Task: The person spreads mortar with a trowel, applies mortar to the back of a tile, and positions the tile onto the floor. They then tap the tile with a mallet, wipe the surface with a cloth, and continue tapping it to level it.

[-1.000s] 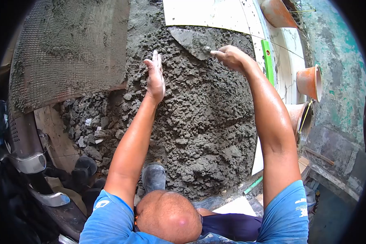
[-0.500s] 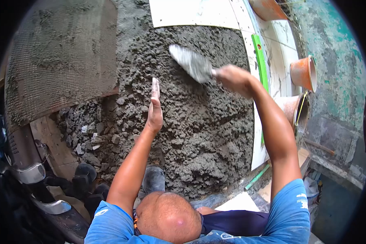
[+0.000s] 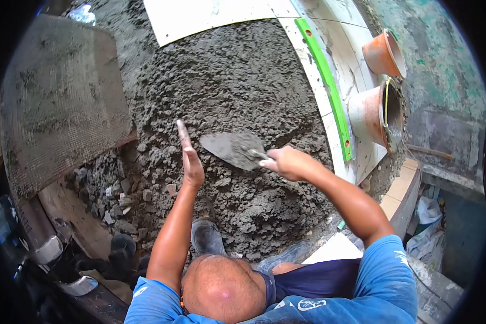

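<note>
My right hand (image 3: 287, 162) grips the handle of a steel trowel (image 3: 232, 149), its mortar-smeared blade lying flat over the lumpy grey mortar bed (image 3: 237, 86). My left hand (image 3: 189, 159) is held flat and on edge with fingers straight, just left of the blade, resting against the mortar. White tiles (image 3: 200, 16) border the mortar at the far side and along the right.
A green spirit level (image 3: 329, 92) lies on the right-hand tiles. Two orange buckets (image 3: 380, 110) stand beside it near a stained green wall. A mortar-caked mesh sheet (image 3: 54, 102) lies at left, rubble (image 3: 105, 183) below it. My boot (image 3: 206, 237) stands at the mortar's near edge.
My right hand has drawn the trowel toward me across the mortar. My left hand has come back with it, staying on edge beside the blade. The view has tilted, showing more tiles and buckets.
</note>
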Action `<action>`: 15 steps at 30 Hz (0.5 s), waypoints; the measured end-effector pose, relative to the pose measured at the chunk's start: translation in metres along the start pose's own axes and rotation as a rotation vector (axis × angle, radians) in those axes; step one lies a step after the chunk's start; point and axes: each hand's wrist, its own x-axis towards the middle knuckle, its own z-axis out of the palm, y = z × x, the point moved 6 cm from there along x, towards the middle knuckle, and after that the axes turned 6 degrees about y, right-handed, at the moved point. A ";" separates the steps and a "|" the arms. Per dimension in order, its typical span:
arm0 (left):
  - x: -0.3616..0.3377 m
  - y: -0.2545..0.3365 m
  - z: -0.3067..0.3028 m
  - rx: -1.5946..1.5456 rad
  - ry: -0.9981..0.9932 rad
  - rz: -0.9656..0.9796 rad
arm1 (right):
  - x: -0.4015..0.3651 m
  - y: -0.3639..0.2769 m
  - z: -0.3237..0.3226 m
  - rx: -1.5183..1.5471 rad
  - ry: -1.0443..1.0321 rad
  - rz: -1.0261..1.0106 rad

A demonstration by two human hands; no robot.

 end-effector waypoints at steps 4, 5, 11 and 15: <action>-0.012 -0.004 0.009 0.039 0.027 -0.048 | 0.019 -0.015 -0.007 0.031 0.381 -0.073; -0.014 -0.004 0.013 0.039 0.016 -0.067 | 0.025 -0.005 -0.010 0.051 0.374 -0.011; -0.016 0.004 0.027 0.221 -0.070 -0.058 | 0.018 0.086 -0.040 0.095 0.466 0.225; -0.016 0.001 0.027 0.270 -0.074 -0.044 | 0.024 0.082 -0.046 0.017 0.516 0.197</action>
